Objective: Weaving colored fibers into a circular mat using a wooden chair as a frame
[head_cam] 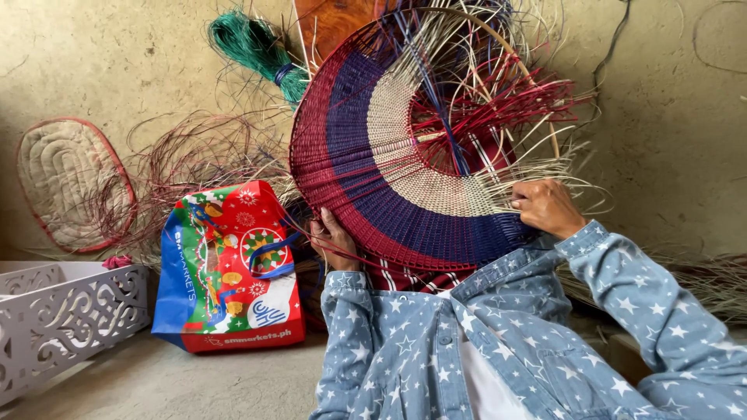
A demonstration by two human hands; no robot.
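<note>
Nearest the camera lay the person's blue star-printed denim sleeves [436, 350], and out of them rose both hands, set well apart on either side of a large round half-woven basket panel of maroon, dark blue and cream strips [389, 155]. The panel stood on edge against the person's lap, its face turned to the camera, with both hands at its lower edge. The left hand [333, 239] was closed around the maroon rim at the lower left, fingers curled over the edge. The right hand [545, 208] was clamped on the lower right part, pinching a bundle of loose cream strips [568, 167] where the weaving ended. Unwoven maroon, blue and cream strands [498, 93] splayed out from the panel's centre and upper right. To the left, on the floor [156, 381], stood a bright red, green and blue printed shopping bag [229, 268], and beside it a white box with cut-out scroll patterns [70, 319]. Farther back, a quilted beige oval mat with a red border [66, 183] leaned on the rough tan wall [677, 117], near a tangle of reddish fibres [194, 163] and a tied bundle of green strands [261, 50].
</note>
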